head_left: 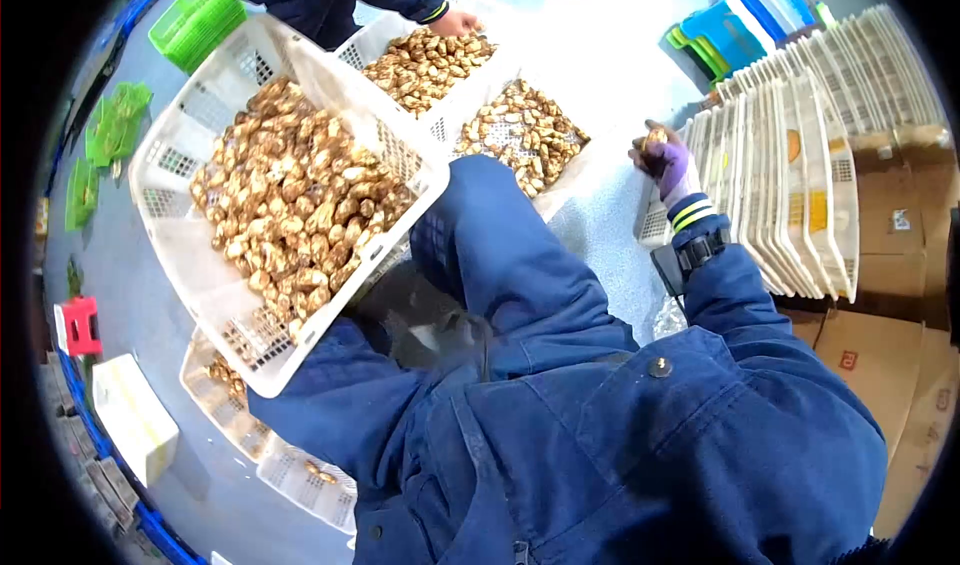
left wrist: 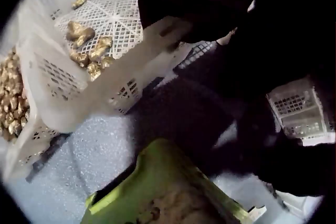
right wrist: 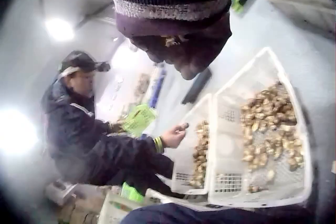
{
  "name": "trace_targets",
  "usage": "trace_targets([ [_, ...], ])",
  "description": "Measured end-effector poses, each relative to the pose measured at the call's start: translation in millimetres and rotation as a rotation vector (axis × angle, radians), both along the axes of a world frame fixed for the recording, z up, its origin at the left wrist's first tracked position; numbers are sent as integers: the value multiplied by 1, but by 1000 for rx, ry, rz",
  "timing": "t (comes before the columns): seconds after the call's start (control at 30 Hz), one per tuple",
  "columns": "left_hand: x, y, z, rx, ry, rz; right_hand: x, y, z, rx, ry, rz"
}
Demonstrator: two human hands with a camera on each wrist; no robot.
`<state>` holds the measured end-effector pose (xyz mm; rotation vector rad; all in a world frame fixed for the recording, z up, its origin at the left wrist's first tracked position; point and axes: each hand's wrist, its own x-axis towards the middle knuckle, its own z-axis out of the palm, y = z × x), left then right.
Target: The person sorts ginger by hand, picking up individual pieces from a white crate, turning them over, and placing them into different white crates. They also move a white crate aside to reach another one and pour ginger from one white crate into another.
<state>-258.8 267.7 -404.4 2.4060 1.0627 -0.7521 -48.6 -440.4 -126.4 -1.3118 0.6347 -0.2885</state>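
My right hand (head_left: 668, 165), in a purple glove with dark soiled fingers, is raised over the pale floor beside a row of stacked white crates. Its fingers curl round a small brown-and-tan tuber-like piece (head_left: 655, 136); from the right wrist, the hand (right wrist: 181, 45) hangs at the top, mostly in shadow. My left hand lies outside the frames. A white crate (head_left: 425, 190), heaped with brown-and-cream tuber-like pieces (head_left: 295, 195), stands tilted by my knees. At the bottom of the left wrist view, a green object (left wrist: 163, 163) with a brown lumpy surface shows close up.
Two more white crates with such pieces (head_left: 525, 130) stand ahead. Another person's hand (head_left: 457, 23) reaches over one; that person holds a green item (right wrist: 139, 120). Nested white crates (head_left: 760, 165) and cardboard boxes (head_left: 870, 355) line the right. Green baskets (head_left: 195, 27) and a white box (head_left: 133, 420) stand left.
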Motion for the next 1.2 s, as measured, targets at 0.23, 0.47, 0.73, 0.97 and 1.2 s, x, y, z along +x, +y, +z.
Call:
trace_targets([
  [0.23,21,19,43,-7,-90,156,-46,-16,-109,297,362,117],
  [0.47,101,74,201,-122,-654,462,-80,10,-171,450,528,296],
  [0.73,241,-137,386,-43,-1073,-209,-70,20,-198,688,256,258],
  [0.97,250,-192,314,-309,-833,-262,-39,11,-184,484,651,91],
  [1.2,257,-206,316,-383,-731,-228,23,22,-196,130,500,292],
])
